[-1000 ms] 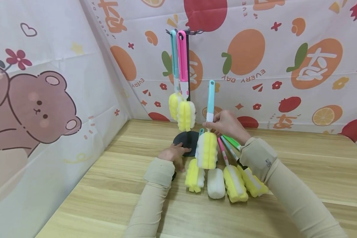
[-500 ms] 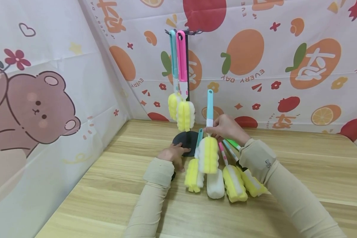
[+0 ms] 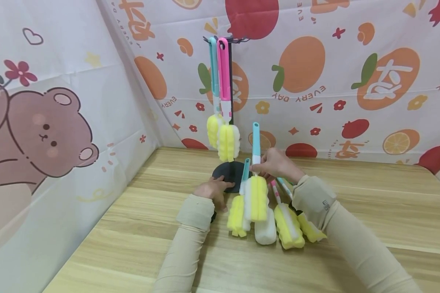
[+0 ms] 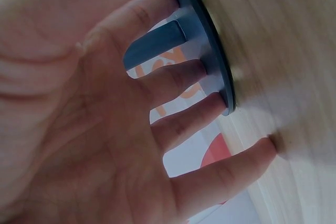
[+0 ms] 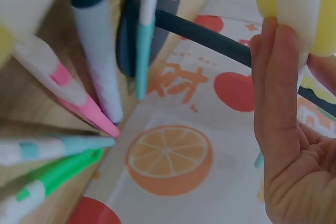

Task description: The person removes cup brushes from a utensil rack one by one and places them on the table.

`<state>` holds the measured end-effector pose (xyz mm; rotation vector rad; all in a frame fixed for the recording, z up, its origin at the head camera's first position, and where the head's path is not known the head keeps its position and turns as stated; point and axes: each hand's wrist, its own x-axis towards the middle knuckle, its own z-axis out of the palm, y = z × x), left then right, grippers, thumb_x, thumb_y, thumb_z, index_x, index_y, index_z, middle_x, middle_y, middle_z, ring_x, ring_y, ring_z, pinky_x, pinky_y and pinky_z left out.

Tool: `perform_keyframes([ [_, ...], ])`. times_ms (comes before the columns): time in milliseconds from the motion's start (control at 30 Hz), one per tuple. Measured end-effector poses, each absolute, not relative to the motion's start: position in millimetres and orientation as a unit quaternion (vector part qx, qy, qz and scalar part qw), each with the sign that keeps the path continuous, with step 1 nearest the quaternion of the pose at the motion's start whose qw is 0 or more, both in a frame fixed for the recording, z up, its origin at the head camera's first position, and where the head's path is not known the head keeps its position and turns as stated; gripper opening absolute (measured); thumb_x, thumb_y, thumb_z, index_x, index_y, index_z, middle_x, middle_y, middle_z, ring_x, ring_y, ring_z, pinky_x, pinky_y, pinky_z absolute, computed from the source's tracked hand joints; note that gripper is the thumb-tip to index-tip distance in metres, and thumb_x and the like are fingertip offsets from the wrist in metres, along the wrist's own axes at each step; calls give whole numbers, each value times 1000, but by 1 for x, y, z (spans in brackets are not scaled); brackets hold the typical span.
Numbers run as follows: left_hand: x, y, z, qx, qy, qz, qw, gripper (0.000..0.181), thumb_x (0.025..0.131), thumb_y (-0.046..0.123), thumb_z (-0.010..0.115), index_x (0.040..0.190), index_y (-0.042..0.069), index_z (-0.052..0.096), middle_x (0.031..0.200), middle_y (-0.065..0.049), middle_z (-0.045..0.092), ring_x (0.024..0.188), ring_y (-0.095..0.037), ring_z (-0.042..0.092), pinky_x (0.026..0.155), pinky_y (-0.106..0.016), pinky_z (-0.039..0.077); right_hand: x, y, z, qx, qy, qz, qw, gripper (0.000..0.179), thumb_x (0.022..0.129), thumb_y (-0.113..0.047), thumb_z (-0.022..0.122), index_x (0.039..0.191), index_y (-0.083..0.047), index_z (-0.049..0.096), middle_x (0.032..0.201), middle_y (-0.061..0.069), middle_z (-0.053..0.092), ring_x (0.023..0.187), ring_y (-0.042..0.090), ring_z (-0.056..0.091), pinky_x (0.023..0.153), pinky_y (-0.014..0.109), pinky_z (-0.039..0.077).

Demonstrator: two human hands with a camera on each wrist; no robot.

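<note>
I've got brush [image 3: 256, 199] ctr frame, R hand [image 3: 276, 164] fingers pinching its neck; L hand [image 3: 212, 190] fingers spread on the base [image 3: 238, 174]. Loose pinch = brush may swivel; if L hand slips, base could tip.

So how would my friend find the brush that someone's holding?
Find the tall black stand on the table, where a pink brush and a teal one hang. Just right of it, a right hand pinches an upright brush with a blue handle above its yellow-and-white sponge. It's the only brush in a hand; its neighbours hang or lie down.
</note>
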<state>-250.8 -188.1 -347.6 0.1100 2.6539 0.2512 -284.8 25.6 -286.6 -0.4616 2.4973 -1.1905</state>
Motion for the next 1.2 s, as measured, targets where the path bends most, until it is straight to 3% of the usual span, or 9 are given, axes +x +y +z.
perform_keyframes([
  [433,-251,-189,-348,39,967,94,233,88,81,21,88,157,28,42,168,-9,18,153,-35,14,110,-58,35,-283,24,-297,-166,879,-411,176,28,93,-20,76,78,4,69,72,11,71,59,18,70,67,40,60],
  [767,-251,-188,-349,39,966,94,237,88,82,21,87,157,28,42,168,-9,18,153,-35,13,111,-59,34,-283,23,-305,-148,886,-400,180,27,92,-20,76,80,4,71,69,9,68,60,15,68,60,30,59],
  [1000,-251,-187,-348,36,966,95,237,89,82,21,87,157,29,42,168,-8,18,153,-34,14,110,-60,34,-283,22,-309,-140,888,-394,192,27,93,-21,76,82,3,72,71,9,69,61,16,67,71,40,60],
  [1200,-251,-188,-348,35,965,95,240,89,82,21,87,158,29,41,168,-8,17,153,-35,12,111,-60,33,-286,19,-314,-138,883,-401,202,25,93,-20,76,90,4,70,75,10,68,63,17,67,71,41,60],
])
